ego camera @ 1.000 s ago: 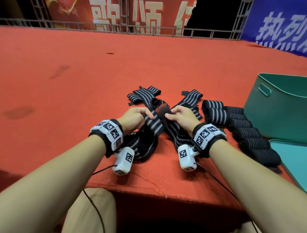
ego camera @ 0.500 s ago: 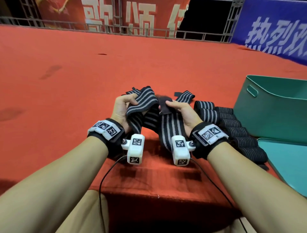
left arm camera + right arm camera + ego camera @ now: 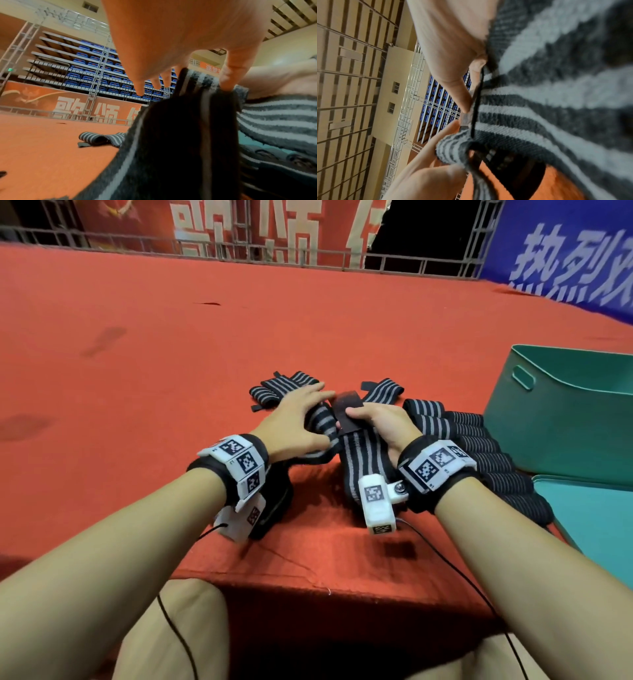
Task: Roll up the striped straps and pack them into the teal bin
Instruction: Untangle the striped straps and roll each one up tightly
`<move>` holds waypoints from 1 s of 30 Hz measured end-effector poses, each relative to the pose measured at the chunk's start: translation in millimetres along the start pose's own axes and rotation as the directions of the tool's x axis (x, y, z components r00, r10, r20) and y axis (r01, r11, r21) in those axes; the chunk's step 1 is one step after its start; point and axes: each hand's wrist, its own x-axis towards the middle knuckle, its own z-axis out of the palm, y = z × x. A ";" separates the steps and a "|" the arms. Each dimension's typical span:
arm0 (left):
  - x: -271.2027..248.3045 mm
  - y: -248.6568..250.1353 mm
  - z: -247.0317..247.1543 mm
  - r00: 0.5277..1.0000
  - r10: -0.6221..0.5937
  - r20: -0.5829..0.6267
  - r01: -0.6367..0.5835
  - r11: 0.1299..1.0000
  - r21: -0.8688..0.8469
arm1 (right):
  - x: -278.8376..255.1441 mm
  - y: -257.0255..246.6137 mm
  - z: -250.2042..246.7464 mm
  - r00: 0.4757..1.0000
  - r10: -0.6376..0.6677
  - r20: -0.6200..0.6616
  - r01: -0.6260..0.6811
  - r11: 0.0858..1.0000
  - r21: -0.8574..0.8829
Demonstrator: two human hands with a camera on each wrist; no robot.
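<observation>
I sit in a big sports hall, with rows of blue seats behind a metal fence and a red banner with large white characters. In front of me is the wide table covered with red cloth; it looks a little rough, so I think the fabric will not slide much on it.

At my right stands the teal bin, with nothing inside as far as I can see, and its flat teal lid lies near it. Between the bin and my right arm is a row of rolled straps, lying side by side on the cloth. Two loose straps lie farther away, still flat.

The striped strap I work on is in the middle, under both hands. It seems soft, light and elastic, so it will bend easily and may open again if I let it go. I think the best place to hold is the dark end patch, which looks like a fastening piece, and to roll tightly from there.

My right hand pinches this end patch between thumb and fingers. My left hand lies over a fold of the strap with fingers stretched and spread, the thumb touching the fabric, pressing and not gripping it.
</observation>
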 end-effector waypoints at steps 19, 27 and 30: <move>13.6 -9.4 16.0 0.936 -0.142 -0.322 0.209 0.961 0.182 | -3.1 3.8 -10.2 0.993 0.004 0.116 0.007 0.996 -0.093; 20.9 -21.1 -3.8 0.686 -0.548 -0.479 0.447 0.837 -0.316 | 7.7 -2.3 -20.6 1.000 -0.005 -0.025 -0.005 0.916 -0.400; 20.6 -33.1 -20.5 0.626 -0.702 -0.339 0.339 0.636 -0.694 | 9.0 -5.1 -31.4 0.993 -0.092 -0.073 0.055 0.912 -0.406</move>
